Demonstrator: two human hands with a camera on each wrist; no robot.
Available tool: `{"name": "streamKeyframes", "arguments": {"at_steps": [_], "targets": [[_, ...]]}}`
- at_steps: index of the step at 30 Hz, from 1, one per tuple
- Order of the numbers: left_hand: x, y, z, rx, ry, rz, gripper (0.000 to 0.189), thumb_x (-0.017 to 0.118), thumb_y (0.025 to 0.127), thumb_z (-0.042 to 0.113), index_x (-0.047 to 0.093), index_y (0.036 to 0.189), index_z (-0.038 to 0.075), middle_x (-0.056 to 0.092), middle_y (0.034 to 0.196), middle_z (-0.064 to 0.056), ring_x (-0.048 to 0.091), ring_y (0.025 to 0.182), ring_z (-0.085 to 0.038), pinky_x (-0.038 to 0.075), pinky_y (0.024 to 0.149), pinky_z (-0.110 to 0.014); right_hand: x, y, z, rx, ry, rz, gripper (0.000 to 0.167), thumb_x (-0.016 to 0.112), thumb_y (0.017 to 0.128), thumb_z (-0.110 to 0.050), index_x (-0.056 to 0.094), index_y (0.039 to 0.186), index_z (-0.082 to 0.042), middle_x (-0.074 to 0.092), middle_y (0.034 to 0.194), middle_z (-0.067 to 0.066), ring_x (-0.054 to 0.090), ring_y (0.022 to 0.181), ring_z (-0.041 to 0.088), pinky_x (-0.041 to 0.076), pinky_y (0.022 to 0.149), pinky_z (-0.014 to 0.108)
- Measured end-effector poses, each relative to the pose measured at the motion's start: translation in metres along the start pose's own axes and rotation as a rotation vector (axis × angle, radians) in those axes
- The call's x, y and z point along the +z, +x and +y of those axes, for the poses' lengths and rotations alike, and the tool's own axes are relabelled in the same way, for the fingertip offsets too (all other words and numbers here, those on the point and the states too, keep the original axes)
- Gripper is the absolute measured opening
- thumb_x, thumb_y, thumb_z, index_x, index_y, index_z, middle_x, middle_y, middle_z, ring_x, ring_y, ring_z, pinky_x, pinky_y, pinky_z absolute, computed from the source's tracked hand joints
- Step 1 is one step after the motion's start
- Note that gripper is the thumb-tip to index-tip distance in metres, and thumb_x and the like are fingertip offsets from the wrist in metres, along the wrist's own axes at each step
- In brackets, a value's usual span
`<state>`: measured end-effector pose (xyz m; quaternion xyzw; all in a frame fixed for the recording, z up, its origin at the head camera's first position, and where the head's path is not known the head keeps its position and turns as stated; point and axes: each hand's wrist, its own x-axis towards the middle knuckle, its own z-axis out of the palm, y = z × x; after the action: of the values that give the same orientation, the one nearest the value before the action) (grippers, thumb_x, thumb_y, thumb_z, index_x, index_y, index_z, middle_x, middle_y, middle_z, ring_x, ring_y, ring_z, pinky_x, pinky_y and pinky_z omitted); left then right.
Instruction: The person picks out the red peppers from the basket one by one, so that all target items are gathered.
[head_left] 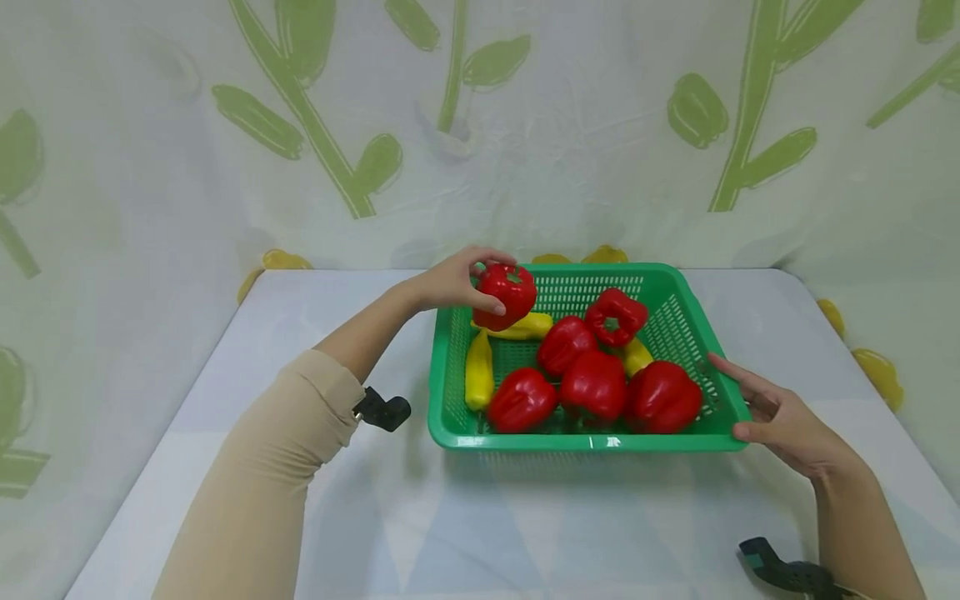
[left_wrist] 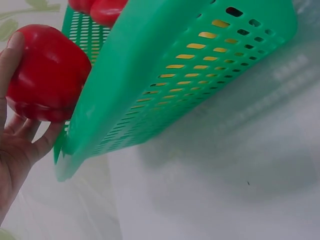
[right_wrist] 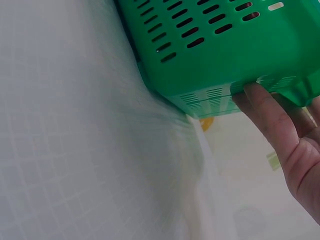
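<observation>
Grasping a red pepper (head_left: 508,297) mid-frame with the left hand (head_left: 453,282), at the upper-left corner of the green basket (head_left: 525,442). Lying right of the palm, between thumb and fingers; too round for a clear long axis. Holding the basket's lower-right rim with the right hand (head_left: 797,427), well apart.

The counter (head_left: 367,500) is white, with pale blue shapes (head_left: 480,508) on its near part. Its top is flat, and its far edge goes straight from left to right. One green basket (head_left: 525,443) sits on it, toward the far side and a bit right of the middle. The basket has lots of little holes. A soft shadow (head_left: 585,475) lies on the counter along the basket's near side.
</observation>
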<state>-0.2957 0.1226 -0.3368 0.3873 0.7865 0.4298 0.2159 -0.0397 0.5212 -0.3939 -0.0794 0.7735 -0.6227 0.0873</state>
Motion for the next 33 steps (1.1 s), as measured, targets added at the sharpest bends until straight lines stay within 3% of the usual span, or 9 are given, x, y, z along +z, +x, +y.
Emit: {"name": "streamKeyframes", "arguments": {"at_steps": [8,14,20,27,33], "targets": [[-0.010,-0.011,0.003,-0.010,-0.028,0.050,0.071,0.080,0.072,0.016,0.048,0.135,0.015,0.040,0.134,-0.007,0.043,0.120,-0.027,0.055,0.083,-0.039,0.001,0.000,-0.001,0.012,0.024,0.003,0.066,0.062,0.090,-0.012,0.032,0.148,-0.024,0.054,0.124,-0.006,0.057,0.111,0.005,0.055,0.080,0.028],[-0.020,-0.023,0.003,0.027,-0.033,0.108,0.072,0.080,0.072,0.015,0.046,0.136,0.013,0.039,0.138,-0.006,0.043,0.121,-0.027,0.054,0.084,-0.040,0.000,0.000,-0.001,0.008,0.020,-0.001,0.067,0.062,0.091,-0.011,0.032,0.148,-0.024,0.054,0.125,-0.007,0.058,0.109,0.005,0.055,0.079,0.028],[-0.032,-0.038,0.000,0.048,-0.018,0.203,0.073,0.080,0.073,0.013,0.046,0.137,0.013,0.041,0.137,-0.006,0.043,0.122,-0.025,0.054,0.086,-0.041,0.000,0.001,-0.002,-0.002,0.031,-0.017,0.066,0.061,0.091,-0.010,0.031,0.149,-0.024,0.055,0.124,-0.007,0.058,0.109,0.006,0.055,0.079,0.028],[-0.042,-0.055,-0.007,0.022,-0.033,0.348,0.072,0.078,0.076,0.014,0.042,0.139,0.016,0.043,0.137,-0.003,0.044,0.122,-0.022,0.053,0.086,-0.044,-0.001,0.003,-0.001,-0.025,0.038,-0.027,0.066,0.059,0.091,-0.006,0.031,0.149,-0.021,0.056,0.123,-0.005,0.058,0.110,0.006,0.056,0.078,0.028],[-0.042,-0.063,-0.018,-0.014,-0.071,0.454,0.070,0.075,0.078,0.010,0.034,0.135,0.009,0.043,0.137,-0.010,0.043,0.123,-0.026,0.050,0.091,-0.047,-0.002,0.002,0.000,-0.023,0.039,-0.015,0.066,0.059,0.090,-0.005,0.032,0.148,-0.022,0.057,0.122,-0.005,0.059,0.109,0.006,0.056,0.078,0.028]]}}
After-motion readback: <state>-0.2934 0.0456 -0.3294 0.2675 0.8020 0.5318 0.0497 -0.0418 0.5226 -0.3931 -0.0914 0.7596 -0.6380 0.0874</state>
